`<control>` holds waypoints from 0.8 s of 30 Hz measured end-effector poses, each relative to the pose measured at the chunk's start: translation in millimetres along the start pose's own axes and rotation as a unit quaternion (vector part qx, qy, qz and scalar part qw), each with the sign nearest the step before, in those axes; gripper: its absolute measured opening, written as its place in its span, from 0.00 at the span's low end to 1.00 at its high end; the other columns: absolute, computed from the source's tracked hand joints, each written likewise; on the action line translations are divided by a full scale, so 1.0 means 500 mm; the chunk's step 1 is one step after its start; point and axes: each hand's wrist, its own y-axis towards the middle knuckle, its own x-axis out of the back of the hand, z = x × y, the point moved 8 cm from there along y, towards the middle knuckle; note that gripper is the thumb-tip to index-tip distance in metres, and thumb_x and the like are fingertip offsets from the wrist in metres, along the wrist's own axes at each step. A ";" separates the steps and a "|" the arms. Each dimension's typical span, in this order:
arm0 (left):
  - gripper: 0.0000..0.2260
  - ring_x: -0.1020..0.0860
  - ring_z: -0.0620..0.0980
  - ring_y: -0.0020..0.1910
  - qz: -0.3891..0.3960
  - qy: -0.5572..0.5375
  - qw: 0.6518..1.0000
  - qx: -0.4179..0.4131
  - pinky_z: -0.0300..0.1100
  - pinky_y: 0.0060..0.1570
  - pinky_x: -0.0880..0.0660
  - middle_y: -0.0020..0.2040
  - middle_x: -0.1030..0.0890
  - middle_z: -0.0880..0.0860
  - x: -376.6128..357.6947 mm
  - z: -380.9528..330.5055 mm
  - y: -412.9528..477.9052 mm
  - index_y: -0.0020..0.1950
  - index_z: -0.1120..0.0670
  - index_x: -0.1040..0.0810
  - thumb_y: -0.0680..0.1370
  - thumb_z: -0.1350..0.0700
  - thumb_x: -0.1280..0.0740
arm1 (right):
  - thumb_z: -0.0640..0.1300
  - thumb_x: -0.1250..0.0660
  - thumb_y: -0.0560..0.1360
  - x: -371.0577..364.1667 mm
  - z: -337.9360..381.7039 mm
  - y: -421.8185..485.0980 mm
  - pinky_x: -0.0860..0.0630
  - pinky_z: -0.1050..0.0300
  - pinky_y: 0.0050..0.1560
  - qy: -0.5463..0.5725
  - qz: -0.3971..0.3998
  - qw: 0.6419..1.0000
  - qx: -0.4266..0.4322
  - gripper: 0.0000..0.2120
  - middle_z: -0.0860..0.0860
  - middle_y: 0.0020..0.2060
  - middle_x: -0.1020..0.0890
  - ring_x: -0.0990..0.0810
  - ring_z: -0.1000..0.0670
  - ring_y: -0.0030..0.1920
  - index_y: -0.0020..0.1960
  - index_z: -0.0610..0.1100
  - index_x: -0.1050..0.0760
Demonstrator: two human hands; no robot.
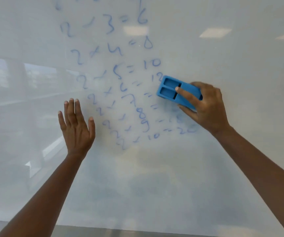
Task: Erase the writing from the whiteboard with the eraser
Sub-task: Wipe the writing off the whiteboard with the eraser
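Note:
A glossy whiteboard point(223, 159) fills the view. Blue handwritten multiplication lines point(113, 48) run diagonally from the top centre down to the middle. My right hand point(208, 106) grips a blue rectangular eraser point(170, 88), pressed flat on the board at the right ends of the lines near "12". The answers below the eraser are smeared and partly wiped. My left hand point(76, 124) rests flat on the board with fingers spread, left of the lower lines, holding nothing.
The board's bottom edge, with a grey metal strip point(120, 232), runs along the bottom of the view. Ceiling lights and a window reflect in the board surface. Faint blue smudge clouds the board below the writing.

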 end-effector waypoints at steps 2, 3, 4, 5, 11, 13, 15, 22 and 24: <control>0.27 0.46 0.58 0.74 0.011 0.015 1.000 0.010 0.52 0.72 0.54 0.74 0.42 0.63 -0.010 0.021 0.007 0.73 0.64 0.46 0.79 0.49 0.52 | 0.49 0.33 0.74 -0.001 -0.016 0.049 0.25 0.46 0.44 -0.012 -0.005 1.000 0.005 0.21 0.38 0.51 0.19 0.20 0.39 0.48 0.65 0.50 0.33; 0.28 0.46 0.57 0.74 0.009 0.017 1.000 0.014 0.54 0.72 0.54 0.74 0.42 0.63 -0.011 0.028 0.017 0.73 0.64 0.46 0.78 0.49 0.52 | 0.49 0.33 0.75 0.000 -0.024 0.074 0.25 0.46 0.43 -0.018 -0.010 1.000 0.007 0.20 0.38 0.51 0.20 0.20 0.39 0.47 0.65 0.50 0.32; 0.28 0.46 0.57 0.74 0.008 0.016 1.000 0.017 0.54 0.72 0.53 0.74 0.42 0.63 -0.011 0.032 0.027 0.73 0.64 0.47 0.78 0.48 0.53 | 0.49 0.33 0.75 0.001 -0.031 0.097 0.25 0.46 0.43 -0.022 -0.013 1.000 0.010 0.20 0.37 0.51 0.20 0.20 0.39 0.47 0.65 0.49 0.31; 0.28 0.47 0.57 0.74 0.006 0.013 1.000 0.018 0.54 0.72 0.53 0.74 0.43 0.63 -0.011 0.034 0.039 0.74 0.64 0.47 0.78 0.48 0.53 | 0.49 0.33 0.75 0.002 -0.035 0.119 0.25 0.46 0.43 -0.026 -0.014 0.999 0.013 0.20 0.37 0.51 0.20 0.21 0.38 0.47 0.65 0.48 0.29; 0.30 0.48 0.58 0.75 -0.018 -0.011 0.999 0.029 0.54 0.72 0.54 0.75 0.44 0.63 0.006 0.049 0.128 0.74 0.64 0.48 0.77 0.47 0.55 | 0.49 0.33 0.75 0.002 -0.057 0.236 0.25 0.44 0.43 -0.058 -0.014 0.997 0.045 0.20 0.35 0.51 0.21 0.21 0.37 0.47 0.65 0.45 0.26; 0.30 0.48 0.58 0.75 -0.024 -0.012 0.999 0.027 0.54 0.72 0.54 0.75 0.45 0.62 0.012 0.056 0.158 0.74 0.64 0.49 0.77 0.47 0.55 | 0.50 0.34 0.75 0.005 -0.068 0.276 0.25 0.43 0.44 -0.065 -0.016 0.997 0.040 0.21 0.35 0.52 0.21 0.22 0.36 0.47 0.66 0.45 0.26; 0.30 0.48 0.58 0.75 -0.026 -0.012 0.999 0.024 0.54 0.72 0.54 0.75 0.45 0.63 0.015 0.060 0.182 0.74 0.64 0.49 0.77 0.46 0.56 | 0.50 0.34 0.75 0.005 -0.078 0.311 0.26 0.43 0.44 -0.066 -0.018 0.997 0.027 0.21 0.35 0.52 0.22 0.22 0.36 0.48 0.66 0.45 0.27; 0.31 0.48 0.57 0.75 -0.024 -0.029 0.999 0.005 0.53 0.72 0.54 0.75 0.46 0.62 0.010 0.067 0.202 0.74 0.64 0.49 0.77 0.46 0.56 | 0.50 0.33 0.74 -0.026 -0.072 0.351 0.26 0.43 0.46 -0.055 0.012 0.998 0.002 0.23 0.35 0.53 0.23 0.23 0.36 0.49 0.68 0.46 0.29; 0.31 0.48 0.56 0.75 -0.027 -0.041 0.999 0.000 0.51 0.72 0.55 0.75 0.46 0.61 0.011 0.071 0.207 0.74 0.63 0.49 0.76 0.46 0.56 | 0.49 0.32 0.74 -0.026 -0.072 0.354 0.26 0.43 0.45 -0.055 0.008 0.998 0.005 0.23 0.35 0.52 0.22 0.22 0.37 0.48 0.67 0.45 0.28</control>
